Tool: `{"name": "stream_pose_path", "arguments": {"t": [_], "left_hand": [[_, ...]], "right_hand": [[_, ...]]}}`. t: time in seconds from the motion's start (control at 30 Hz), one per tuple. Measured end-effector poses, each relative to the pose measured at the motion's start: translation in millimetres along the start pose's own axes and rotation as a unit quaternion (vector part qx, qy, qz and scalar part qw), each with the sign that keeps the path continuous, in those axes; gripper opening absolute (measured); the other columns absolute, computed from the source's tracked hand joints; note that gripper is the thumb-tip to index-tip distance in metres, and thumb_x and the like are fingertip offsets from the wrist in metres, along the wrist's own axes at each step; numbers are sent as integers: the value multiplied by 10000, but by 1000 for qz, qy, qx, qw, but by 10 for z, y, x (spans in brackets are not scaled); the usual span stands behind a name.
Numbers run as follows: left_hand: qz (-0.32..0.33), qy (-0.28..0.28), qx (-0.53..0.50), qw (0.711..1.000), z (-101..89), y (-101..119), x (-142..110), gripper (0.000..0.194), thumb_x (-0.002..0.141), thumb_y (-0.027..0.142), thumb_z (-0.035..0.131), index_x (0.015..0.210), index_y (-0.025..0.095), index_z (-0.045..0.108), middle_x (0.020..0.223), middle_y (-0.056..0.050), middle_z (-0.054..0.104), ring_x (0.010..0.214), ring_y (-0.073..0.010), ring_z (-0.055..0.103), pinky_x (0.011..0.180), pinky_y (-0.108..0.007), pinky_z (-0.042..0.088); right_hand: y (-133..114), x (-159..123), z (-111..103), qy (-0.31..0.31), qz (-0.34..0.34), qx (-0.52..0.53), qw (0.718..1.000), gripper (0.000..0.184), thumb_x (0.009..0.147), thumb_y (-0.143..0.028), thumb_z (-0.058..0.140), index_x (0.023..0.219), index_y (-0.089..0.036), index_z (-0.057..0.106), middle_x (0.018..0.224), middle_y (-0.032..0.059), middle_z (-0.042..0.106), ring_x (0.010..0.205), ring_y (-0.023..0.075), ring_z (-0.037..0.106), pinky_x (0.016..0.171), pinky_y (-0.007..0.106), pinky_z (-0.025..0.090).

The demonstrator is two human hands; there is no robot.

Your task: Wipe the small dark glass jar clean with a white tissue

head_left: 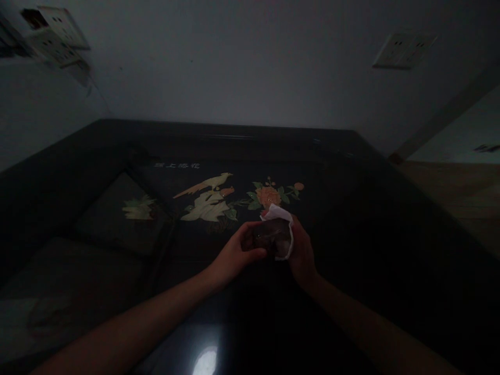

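Note:
Above the dark panel, my left hand (pixel 236 253) is closed around the left side of a small dark, glassy object (pixel 269 233), thumb along its near edge. It looks partly see-through, but the dim light hides its exact kind. A thin white cloth (pixel 278 212), possibly a tissue, wraps over the object's far and right sides. My right hand (pixel 303 252) grips this cloth from the right, with most of its fingers hidden behind it.
Beneath the hands lies a glossy black panel (pixel 332 172) decorated with a carved bird (pixel 209 185) and an orange flower (pixel 269 196). A pale wall (pixel 242 67) rises behind it. Socket plates (pixel 404 50) are on the wall at right, others at upper left (pixel 54 47).

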State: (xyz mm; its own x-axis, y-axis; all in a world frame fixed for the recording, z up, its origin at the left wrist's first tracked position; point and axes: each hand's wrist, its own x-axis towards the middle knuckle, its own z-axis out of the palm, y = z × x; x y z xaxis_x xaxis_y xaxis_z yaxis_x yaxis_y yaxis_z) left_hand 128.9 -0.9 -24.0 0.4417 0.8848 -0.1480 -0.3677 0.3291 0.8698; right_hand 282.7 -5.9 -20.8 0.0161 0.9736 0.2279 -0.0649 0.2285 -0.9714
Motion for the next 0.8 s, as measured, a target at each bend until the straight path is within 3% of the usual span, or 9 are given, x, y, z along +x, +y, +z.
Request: {"name": "stream_pose_path", "arguments": {"t": [0.07, 0.2, 0.33, 0.4, 0.47, 0.53, 0.67, 0.8], "left_hand": [[8, 0, 10, 1000, 3, 9, 0, 585, 585, 198, 806, 1105, 179, 540, 1184, -110, 619, 1099, -263, 576, 935, -365, 437], [29, 6, 25, 999, 6, 7, 3, 566, 553, 168, 814, 1049, 180, 544, 1089, -94, 648, 1073, -271, 584, 912, -372, 446], [34, 1, 29, 999, 15, -11, 1, 521, 569, 142, 795, 1021, 192, 540, 1038, -53, 647, 1013, -236, 601, 841, -336, 472], [33, -4, 30, 999, 17, -14, -2, 495, 578, 136, 784, 1005, 191, 541, 1003, -41, 649, 980, -220, 608, 813, -317, 476], [38, -4, 35, 999, 15, -8, -3, 474, 577, 141, 783, 986, 184, 546, 973, -38, 650, 955, -211, 611, 806, -308, 472], [37, 2, 47, 998, 9, 8, -6, 478, 571, 153, 790, 983, 180, 548, 975, -45, 651, 949, -212, 610, 813, -311, 468], [7, 0, 56, 998, 7, 55, -20, 548, 559, 207, 814, 1033, 175, 541, 1059, -83, 647, 1022, -254, 597, 867, -350, 457], [-4, -1, 45, 999, 20, 71, -27, 558, 562, 231, 819, 1042, 177, 540, 1132, -103, 634, 1092, -280, 576, 910, -374, 446]], "right_hand": [[-51, -31, -21, -4, -89, -92, 992, 362, 950, -411, 343, 1184, -260, 575, 1179, 54, 640, 1100, 219, 592, 953, 394, 469], [-110, -69, -53, -47, -228, -241, 942, 349, 931, -244, 370, 1227, -269, 554, 1236, 80, 571, 1165, 241, 533, 967, 450, 449], [-122, -77, -47, -71, -312, -307, 896, 412, 877, -159, 447, 1260, -281, 540, 1250, 87, 550, 1190, 259, 504, 984, 486, 434], [-132, -80, -37, -78, -327, -317, 887, 414, 866, -156, 472, 1252, -281, 552, 1248, 84, 557, 1184, 261, 509, 999, 495, 420], [-145, -83, -29, -74, -313, -302, 898, 391, 876, -176, 460, 1239, -279, 563, 1241, 79, 571, 1180, 259, 518, 1000, 494, 421], [-150, -83, -25, -55, -267, -260, 926, 354, 907, -218, 413, 1217, -274, 575, 1226, 72, 590, 1174, 248, 529, 990, 477, 434], [-103, -57, -20, -12, -112, -117, 987, 357, 958, -338, 322, 1156, -256, 608, 1185, 55, 639, 1123, 219, 580, 972, 409, 458], [0, 2, 6, -18, 33, 44, 998, 415, 940, -472, 334, 1107, -244, 638, 1115, 48, 692, 1034, 230, 644, 875, 378, 526]]}}
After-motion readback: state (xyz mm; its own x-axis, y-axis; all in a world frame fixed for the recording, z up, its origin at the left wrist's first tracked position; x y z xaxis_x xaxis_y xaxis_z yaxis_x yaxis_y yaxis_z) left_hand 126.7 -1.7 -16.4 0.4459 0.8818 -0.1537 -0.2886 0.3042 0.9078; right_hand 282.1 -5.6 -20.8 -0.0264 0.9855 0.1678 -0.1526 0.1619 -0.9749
